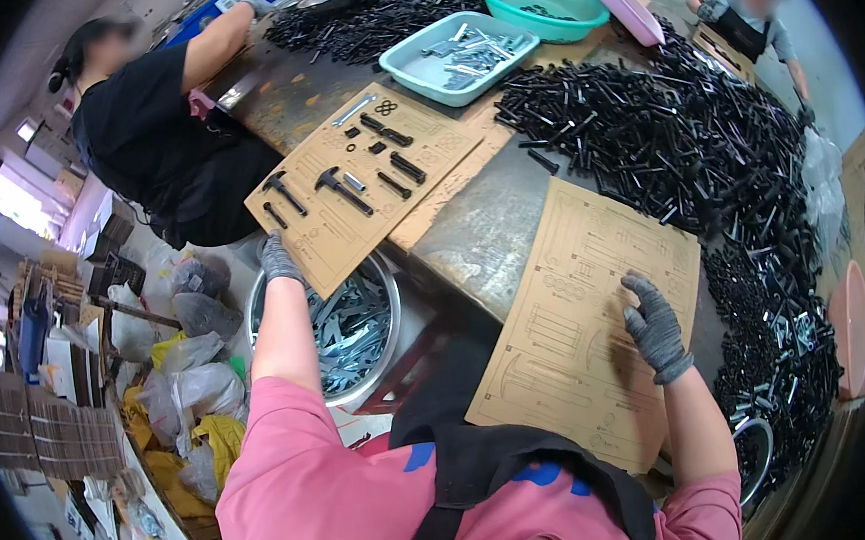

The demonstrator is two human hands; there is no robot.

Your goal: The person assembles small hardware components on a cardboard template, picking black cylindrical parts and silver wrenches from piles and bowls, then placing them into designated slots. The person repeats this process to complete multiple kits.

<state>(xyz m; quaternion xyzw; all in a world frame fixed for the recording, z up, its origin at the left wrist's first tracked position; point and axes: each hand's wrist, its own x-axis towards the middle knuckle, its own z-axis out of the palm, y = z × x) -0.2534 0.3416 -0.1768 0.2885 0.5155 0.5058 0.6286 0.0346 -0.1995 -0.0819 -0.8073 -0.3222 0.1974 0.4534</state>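
Observation:
My left hand (277, 259), in a grey glove, grips the near left edge of a brown cardboard sheet (323, 250). Black bolts, T-shaped black parts, small rings and a few silvery pieces lie on that sheet over its printed outlines. Over a second printed cardboard sheet (555, 297), in front of me on the right, is my gloved right hand (656, 330). Its fingers are apart and slightly bent, with nothing seen in them. A shadow falls beside this hand; whether it touches the sheet I cannot tell. Only printed drawings show on the second sheet.
Black bolts (634, 135) are heaped along the table's right side. A light-blue tray (458, 62) of silvery parts and a green basin (544, 1) stand at the back. A metal bowl (393, 318) of flat metal pieces sits below. Co-workers (147, 129) are at left and far right.

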